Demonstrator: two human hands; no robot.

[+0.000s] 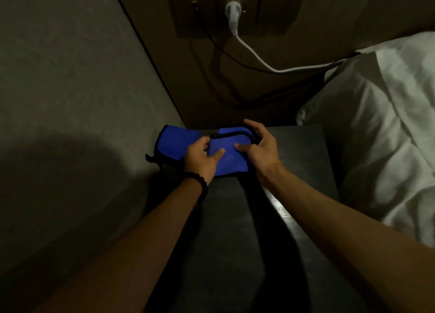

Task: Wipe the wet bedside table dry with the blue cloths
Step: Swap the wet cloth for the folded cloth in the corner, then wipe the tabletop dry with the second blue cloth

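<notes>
Both hands on the blue cloth (pixel 226 152)
Now the left hand (pixel 202 157) grasps its folded edge; the right hand (pixel 259 145) presses it, fingers straight, onto the bedside table (pixel 301 162).

text: none readable | labels: none | brands: none seen on the blue cloth (pixel 226 157), the white plug (pixel 231 13) on the far wall or the dark bedside table (pixel 303 152) | numbers: none | signs: none | note: room too dim to make out any fine print
</notes>
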